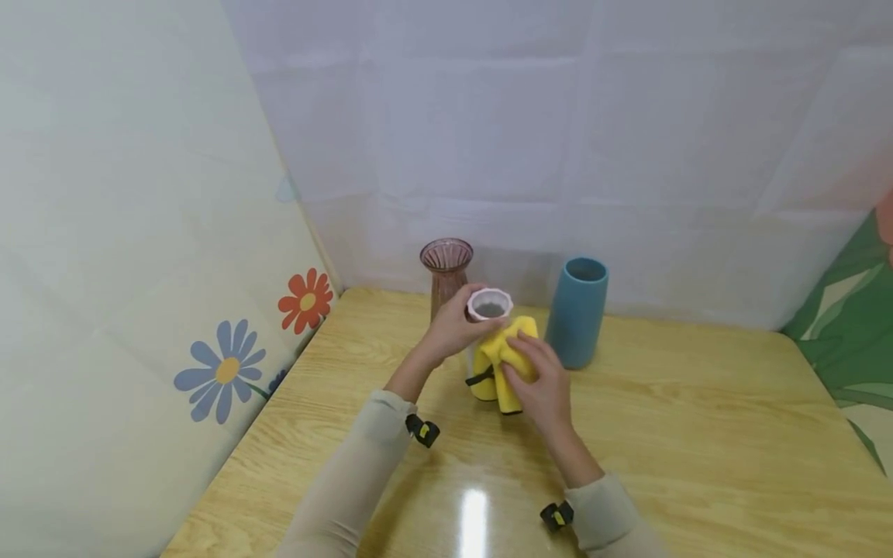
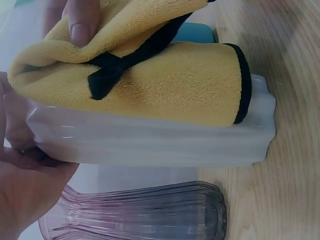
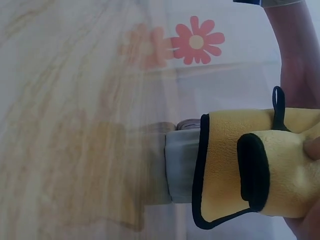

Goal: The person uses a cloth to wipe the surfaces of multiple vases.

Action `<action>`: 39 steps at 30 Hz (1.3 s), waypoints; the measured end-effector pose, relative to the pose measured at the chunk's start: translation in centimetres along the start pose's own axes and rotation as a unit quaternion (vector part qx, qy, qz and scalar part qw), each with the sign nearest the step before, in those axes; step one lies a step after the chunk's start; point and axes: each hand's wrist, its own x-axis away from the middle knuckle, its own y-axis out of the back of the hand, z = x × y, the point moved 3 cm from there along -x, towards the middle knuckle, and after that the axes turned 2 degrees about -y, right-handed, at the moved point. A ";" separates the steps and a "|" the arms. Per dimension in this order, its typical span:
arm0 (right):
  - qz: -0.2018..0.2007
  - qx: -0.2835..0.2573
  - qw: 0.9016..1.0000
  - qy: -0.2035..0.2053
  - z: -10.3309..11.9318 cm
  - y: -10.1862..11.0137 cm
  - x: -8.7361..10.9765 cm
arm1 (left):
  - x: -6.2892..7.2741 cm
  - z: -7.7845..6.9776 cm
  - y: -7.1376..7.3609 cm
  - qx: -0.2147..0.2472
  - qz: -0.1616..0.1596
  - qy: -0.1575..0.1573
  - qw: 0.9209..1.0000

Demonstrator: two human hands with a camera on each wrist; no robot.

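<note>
A white fluted vase [image 2: 150,145] is upright, its base close over the wooden table. My left hand [image 1: 453,327] grips it near the scalloped rim [image 1: 491,294], with the thumb and fingers round its upper part. A yellow plush cloth [image 1: 518,358] with black edging and a black loop [image 3: 278,107] drapes over the vase's side. With bent fingers, my right hand [image 1: 547,387] pinches this cloth against the vase near the top. Much of the vase is hidden behind the cloth and hands in the head view.
Behind my left hand stands a pinkish glass vase [image 1: 446,271] with a flared mouth. A blue vase [image 1: 577,322] is just right of the cloth. The wooden table [image 1: 670,434] ends at a pale sheet [image 1: 670,194] at the back and a flower-printed sheet [image 1: 139,232] on the left.
</note>
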 end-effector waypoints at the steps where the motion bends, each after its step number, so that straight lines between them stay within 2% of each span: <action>1: -0.002 0.001 1.000 0.003 0.0 0.0 0.1 | 0.0 0.0 0.0 0.002 0.002 0.001 1.000; 8: -0.005 0.011 1.000 0.008 -0.2 -0.2 0.7 | -0.3 0.3 0.1 0.012 0.025 0.008 1.000; 17: 0.025 0.026 0.999 -0.017 -0.5 -0.3 1.3 | -0.9 0.8 0.5 0.017 0.049 0.010 0.999; 22: 0.042 0.041 0.998 -0.029 -0.7 -0.3 1.4 | -1.2 0.8 0.7 0.036 0.067 0.002 0.997; 27: 0.051 0.051 0.997 -0.037 -0.7 -0.2 1.5 | -1.2 0.7 0.7 0.054 0.075 0.010 0.996; 36: 0.075 0.058 0.994 -0.058 -1.0 0.0 1.8 | -1.3 0.6 0.6 0.054 0.076 0.010 0.996; 39: 0.083 0.042 0.994 -0.063 -1.2 0.2 1.9 | -1.4 0.6 0.9 0.039 0.086 0.002 0.996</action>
